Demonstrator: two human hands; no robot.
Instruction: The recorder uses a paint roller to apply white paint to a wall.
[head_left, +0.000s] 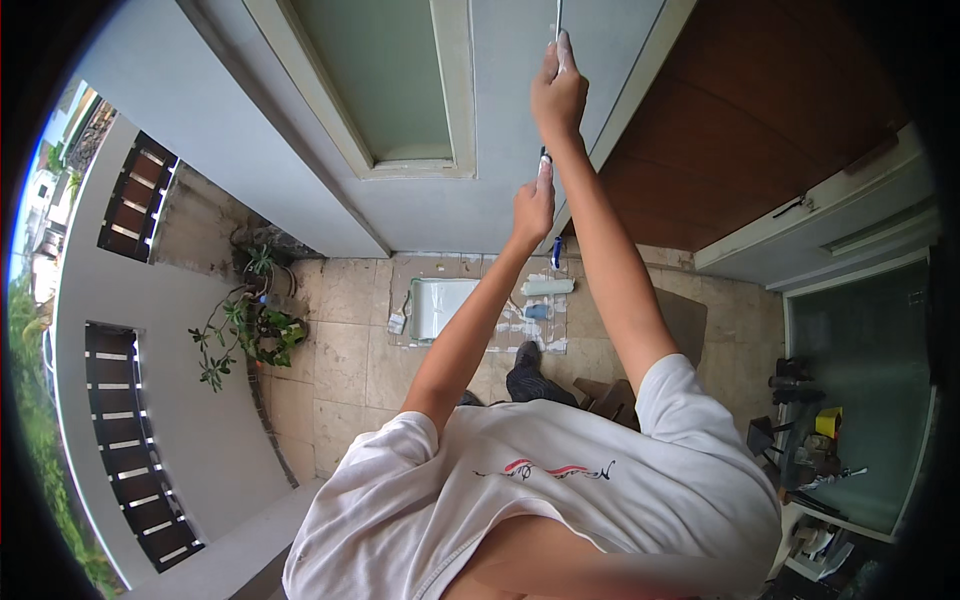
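Both arms reach up along a pale grey wall. My right hand, with white smears on its fingers, is closed around a tool with a thin metal rod that runs out of the top of the view; the tool's head is not seen. Lower down, my left hand grips a dark handle end, its thumb lying upward. Whether both grips are on one single pole is hidden by the right forearm. Beneath the arms, a paint tray with white paint lies on paint-splashed cardboard, partly behind my left forearm.
On the cardboard are a paintbrush, a pale roller sleeve, a blue-headed tool and a blue handle. A framed window and a brown door flank the wall. Potted plants stand left, a cluttered rack right.
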